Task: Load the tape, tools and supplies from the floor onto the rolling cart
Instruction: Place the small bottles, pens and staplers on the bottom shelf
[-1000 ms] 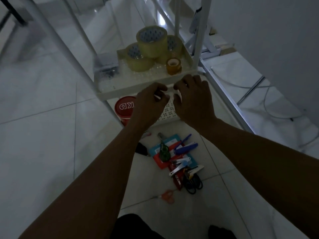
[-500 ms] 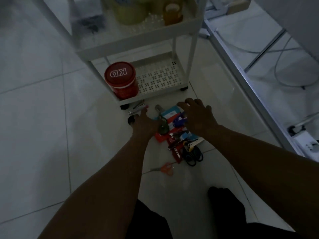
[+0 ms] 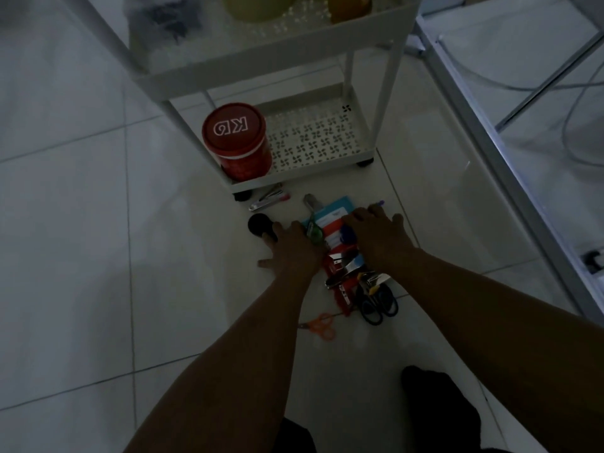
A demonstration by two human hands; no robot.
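A pile of small tools and packets [image 3: 341, 259] lies on the tiled floor in front of the white rolling cart [image 3: 313, 165]. My left hand [image 3: 292, 248] rests flat at the pile's left edge, fingers spread, beside a black round object [image 3: 258, 223]. My right hand [image 3: 379, 237] lies over the pile's right side, fingers apart, covering part of a blue and red packet [image 3: 330, 217]. Black-handled scissors [image 3: 376, 304] and orange scissors [image 3: 322, 325] lie nearer me. Whether either hand grips anything is hidden under the palms. Yellow tape rolls [image 3: 258, 8] sit on the cart's upper shelf.
A red tub marked KD [image 3: 237, 140] stands on the cart's bottom shelf, left side. A clipper and a pink pen [image 3: 268, 201] lie by the cart's wheel. A metal frame rail [image 3: 510, 165] with cables runs along the right. My dark-socked foot [image 3: 438, 400] is below.
Both hands came down from the cart's upper shelf to the pile on the floor and now spread over it. The view has tilted down, so the tape rolls are at the top edge.
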